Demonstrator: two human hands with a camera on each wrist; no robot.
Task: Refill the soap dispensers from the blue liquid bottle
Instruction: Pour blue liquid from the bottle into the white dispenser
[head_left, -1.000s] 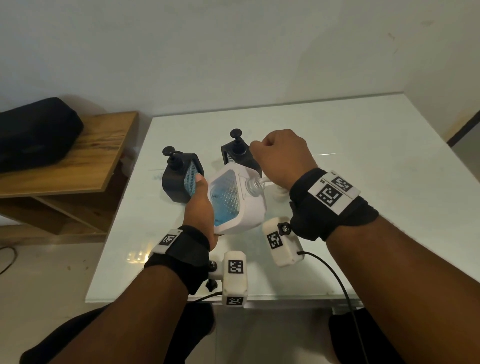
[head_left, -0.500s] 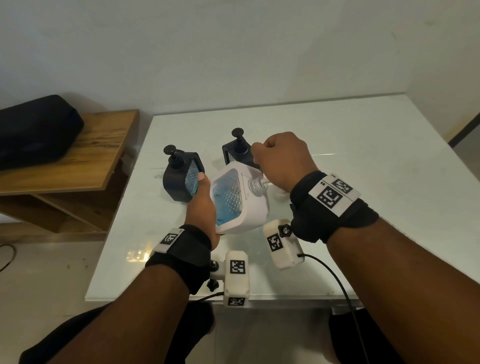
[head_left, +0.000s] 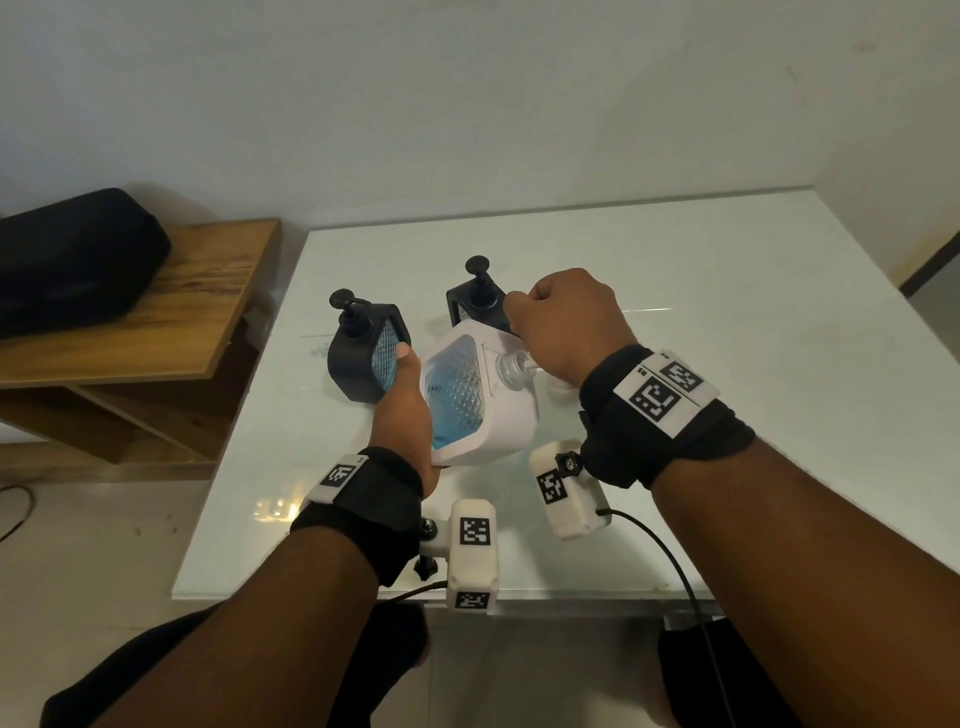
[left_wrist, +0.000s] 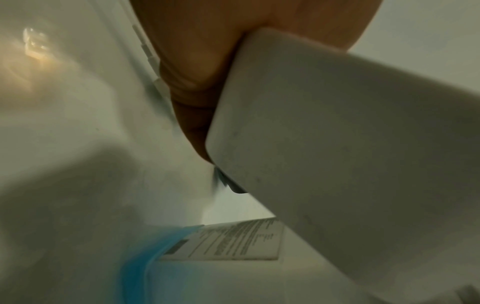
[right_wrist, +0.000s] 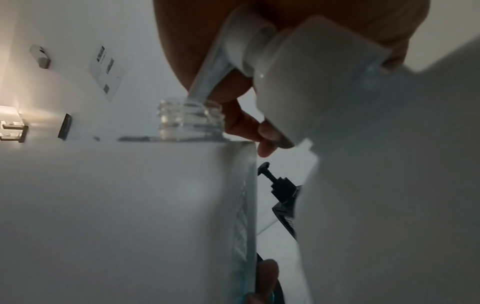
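A white-framed bottle (head_left: 483, 405) holding blue liquid is tilted to the right above the table, and my left hand (head_left: 402, 410) grips its left side. Its clear threaded neck (head_left: 511, 369) stands uncapped. My right hand (head_left: 561, 322) is closed round the white pump head (right_wrist: 311, 72), whose tube (right_wrist: 210, 67) still reaches into the neck (right_wrist: 189, 117). Two black soap dispensers stand behind, pumps on: one (head_left: 363, 353) by my left thumb, the other (head_left: 475, 301) partly hidden by my right fist. In the left wrist view the bottle's white base (left_wrist: 363, 144) fills the frame.
The white glass table (head_left: 727, 291) stretches bare to the right and back, up to the wall. Left of it stands a wooden shelf (head_left: 156, 322) with a black bag (head_left: 67, 260) on top. A cable (head_left: 670, 561) hangs from my right wrist over the table's near edge.
Both hands and the tilted bottle have drifted very slightly. Both grips are the same as before.
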